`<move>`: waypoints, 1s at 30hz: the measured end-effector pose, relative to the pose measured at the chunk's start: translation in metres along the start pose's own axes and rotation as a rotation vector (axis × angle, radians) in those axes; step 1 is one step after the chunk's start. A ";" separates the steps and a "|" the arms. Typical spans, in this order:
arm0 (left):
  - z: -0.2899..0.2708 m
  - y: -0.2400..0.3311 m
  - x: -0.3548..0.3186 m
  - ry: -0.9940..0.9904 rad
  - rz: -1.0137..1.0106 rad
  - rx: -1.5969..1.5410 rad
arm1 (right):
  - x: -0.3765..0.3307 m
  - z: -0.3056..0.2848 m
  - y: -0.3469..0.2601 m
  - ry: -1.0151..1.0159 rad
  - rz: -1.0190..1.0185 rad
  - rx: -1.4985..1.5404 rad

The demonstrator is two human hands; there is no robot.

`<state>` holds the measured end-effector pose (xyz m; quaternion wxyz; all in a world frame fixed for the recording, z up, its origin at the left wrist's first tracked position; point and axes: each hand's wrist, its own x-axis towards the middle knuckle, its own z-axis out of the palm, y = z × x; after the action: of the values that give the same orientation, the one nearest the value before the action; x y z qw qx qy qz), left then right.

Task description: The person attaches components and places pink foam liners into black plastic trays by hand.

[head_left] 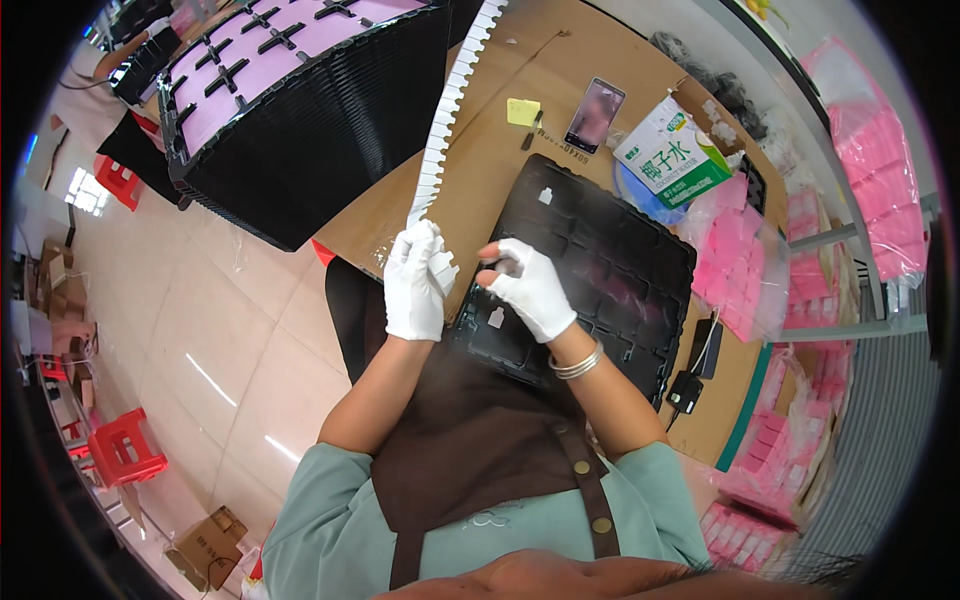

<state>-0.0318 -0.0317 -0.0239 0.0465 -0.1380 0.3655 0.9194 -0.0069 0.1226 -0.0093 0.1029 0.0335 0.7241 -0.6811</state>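
My left hand [415, 285], in a white glove, is closed around the lower end of a long white label strip [445, 130] with a notched edge. The strip runs up and away past the table's far edge, and a short end of it sticks out beside my fingers. My right hand [535, 292], gloved with bare fingertips, hovers over the near left part of a black plastic tray [600, 260]. Its fingers are curled, with a gap between thumb and forefinger. Two small white labels lie on the tray, a far label [545, 196] and a near label [496, 317].
A tall stack of black trays [310, 150] with pink sheets stands at the left. Beyond the black tray lie a yellow notepad [523, 112], a small dark tool [530, 135], a phone [596, 115] and a carton [672, 152]. Pink bagged pieces [735, 260] sit at the right.
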 end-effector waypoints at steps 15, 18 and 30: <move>0.024 -0.012 0.000 -0.054 -0.182 0.147 | -0.031 -0.007 -0.006 0.177 -0.368 0.000; 0.026 -0.004 0.001 -0.017 -0.060 0.209 | -0.047 -0.064 -0.018 0.316 -0.454 -0.265; 0.037 -0.012 -0.008 -0.122 -0.015 0.339 | -0.045 -0.292 0.052 0.663 0.234 -1.033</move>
<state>-0.0296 0.0025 -0.0041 0.0979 -0.0748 0.5108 0.8508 0.0169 0.4201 -0.0370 -0.0506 0.2679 0.9450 -0.1806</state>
